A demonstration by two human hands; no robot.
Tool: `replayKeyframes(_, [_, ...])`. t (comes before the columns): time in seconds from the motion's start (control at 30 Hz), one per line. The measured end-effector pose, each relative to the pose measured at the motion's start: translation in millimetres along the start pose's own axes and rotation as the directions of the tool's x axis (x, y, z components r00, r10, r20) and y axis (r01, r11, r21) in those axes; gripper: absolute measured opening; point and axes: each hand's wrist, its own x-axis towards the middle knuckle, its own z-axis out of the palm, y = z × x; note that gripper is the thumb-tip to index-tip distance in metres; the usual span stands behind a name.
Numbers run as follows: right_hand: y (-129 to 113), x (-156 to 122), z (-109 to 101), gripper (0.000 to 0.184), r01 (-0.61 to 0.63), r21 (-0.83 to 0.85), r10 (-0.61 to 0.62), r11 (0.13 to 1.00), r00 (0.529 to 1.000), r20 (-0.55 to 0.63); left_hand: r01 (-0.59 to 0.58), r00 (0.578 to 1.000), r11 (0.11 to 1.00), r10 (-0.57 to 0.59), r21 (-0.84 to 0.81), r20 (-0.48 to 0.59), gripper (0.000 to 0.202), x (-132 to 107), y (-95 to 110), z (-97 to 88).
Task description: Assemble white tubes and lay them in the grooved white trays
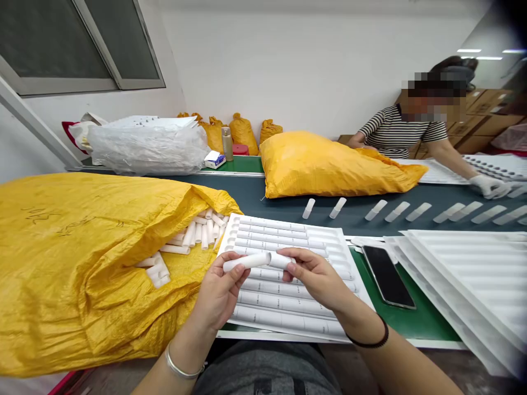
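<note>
Mid-step between bag and tray: left hand [220,293] and right hand [315,274] each pinching an end of one white tube [251,261] just above the moulded tray [349,274], next probably needing careful alignment with an empty groove.

Faint scrawl on yellow bag [74,263] and print on tray tubes [284,299], both unreadable.

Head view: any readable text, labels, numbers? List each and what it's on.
None legible.
Yellow sack: faint dark handwriting, unreadable.
White tubes in the tray: fine print lines, too small.
Small box: blue marking, blurred.
Tube held by both hands: no visible print.
</note>
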Motion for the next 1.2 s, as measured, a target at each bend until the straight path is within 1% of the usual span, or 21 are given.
replayKeyframes(0.07, [-4.0, -0.1, -3.9, 0.029, 0.151, -0.148, -0.155, 0.977, 0.988, -0.018, -0.077, 0.996, 0.984, 0.071, 0.162, 0.046, 0.031, -1.6, 0.4, -3.8])
replayKeyframes(0.13, [-9.5, -0.3, -10.1, 0.030, 0.329, -0.368, -0.342, 0.870, 0.939, 0.032, -0.158, 0.986, 0.906, 0.122, 0.393, 0.115, 0.030, -3.7, 4.3, -9.0])
replayKeyframes(0.17, [-12.5, -1.0, -12.3, 0.033, 0.401, -0.461, -0.411, 0.792, 0.908, 0.082, -0.194, 0.979, 0.834, 0.129, 0.516, 0.159, 0.029, -5.0, 7.1, -11.1])
replayKeyframes(0.23, [-17.7, -3.6, -13.9, 0.037, 0.487, -0.565, -0.470, 0.666, 0.862, 0.190, -0.279, 0.955, 0.635, 0.106, 0.721, 0.277, 0.029, -8.1, 13.2, -13.2])
replayKeyframes(0.3, [-20.6, -7.2, -12.3, 0.036, 0.508, -0.589, -0.452, 0.629, 0.855, 0.255, -0.403, 0.907, 0.422, 0.066, 0.812, 0.416, 0.029, -11.5, 18.4, -12.3])
replayKeyframes(0.33, [-21.1, -9.0, -11.0, 0.033, 0.496, -0.592, -0.427, 0.636, 0.864, 0.265, -0.475, 0.873, 0.329, 0.057, 0.816, 0.485, 0.028, -13.2, 20.2, -11.2])
replayKeyframes(0.4, [-20.8, -11.8, -8.5, 0.027, 0.446, -0.590, -0.377, 0.673, 0.893, 0.245, -0.601, 0.798, 0.182, 0.077, 0.778, 0.598, 0.027, -16.2, 22.1, -9.0])
replayKeyframes(0.53, [-19.2, -12.3, -4.8, 0.024, 0.301, -0.544, -0.288, 0.783, 0.951, 0.111, -0.755, 0.630, -0.054, 0.217, 0.653, 0.746, 0.030, -20.5, 22.5, -7.3])
replayKeyframes(0.6, [-19.3, -10.5, -2.0, 0.027, 0.192, -0.432, -0.191, 0.881, 0.981, 0.044, -0.789, 0.537, -0.177, 0.266, 0.588, 0.800, 0.036, -21.7, 23.3, -7.6])
replayKeyframes(0.67, [-19.6, -8.2, 2.2, 0.032, 0.054, -0.264, -0.052, 0.963, 0.999, 0.015, -0.799, 0.452, -0.290, 0.288, 0.527, 0.844, 0.043, -22.5, 24.9, -8.3])
replayKeyframes(0.73, [-19.5, -6.2, 7.1, 0.038, -0.080, -0.132, 0.085, 0.988, 0.996, 0.037, -0.800, 0.395, -0.370, 0.269, 0.472, 0.879, 0.048, -23.0, 26.5, -9.5])
replayKeyframes(0.8, [-19.2, -5.0, 11.5, 0.044, -0.188, -0.106, 0.198, 0.977, 0.975, 0.100, -0.811, 0.361, -0.407, 0.217, 0.421, 0.907, 0.051, -23.1, 27.6, -11.2])
replayKeyframes(0.83, [-19.1, -4.7, 12.9, 0.046, -0.213, -0.123, 0.229, 0.969, 0.965, 0.131, -0.817, 0.355, -0.410, 0.197, 0.406, 0.914, 0.051, -22.8, 28.0, -12.1])
replayKeyframes(0.87, [-19.1, -4.6, 13.7, 0.047, -0.206, -0.158, 0.230, 0.966, 0.962, 0.149, -0.819, 0.362, -0.402, 0.190, 0.409, 0.913, 0.052, -22.4, 28.3, -12.9])
replayKeyframes(0.9, [-19.2, -4.5, 13.6, 0.046, -0.156, -0.216, 0.192, 0.964, 0.969, 0.155, -0.817, 0.385, -0.380, 0.199, 0.433, 0.901, 0.052, -22.0, 28.6, -13.5])
replayKeyframes(0.97, [-20.0, -5.0, 11.6, 0.043, 0.066, -0.380, -0.002, 0.923, 0.986, 0.168, -0.801, 0.474, -0.291, 0.223, 0.523, 0.851, 0.054, -21.6, 29.4, -14.1])
replayKeyframes(1.0, [-20.8, -5.6, 10.1, 0.043, 0.208, -0.459, -0.129, 0.864, 0.972, 0.198, -0.792, 0.525, -0.230, 0.218, 0.566, 0.823, 0.056, -22.0, 29.8, -13.9])
replayKeyframes(1.03, [-21.6, -6.4, 8.6, 0.041, 0.335, -0.519, -0.241, 0.786, 0.940, 0.242, -0.784, 0.567, -0.169, 0.199, 0.598, 0.799, 0.058, -23.0, 30.0, -13.5])
replayKeyframes(1.07, [-22.4, -7.6, 7.5, 0.037, 0.437, -0.551, -0.325, 0.711, 0.899, 0.293, -0.779, 0.595, -0.117, 0.173, 0.616, 0.785, 0.060, -24.4, 29.7, -13.1])
replayKeyframes(1.13, [-23.4, -10.5, 7.4, 0.030, 0.551, -0.555, -0.418, 0.623, 0.835, 0.359, -0.780, 0.613, -0.055, 0.133, 0.623, 0.779, 0.060, -28.4, 27.1, -12.5])
replayKeyframes(1.2, [-21.8, -11.9, 10.0, 0.032, 0.572, -0.565, -0.424, 0.594, 0.820, 0.385, -0.780, 0.617, -0.042, 0.117, 0.625, 0.778, 0.061, -31.3, 21.6, -13.0])
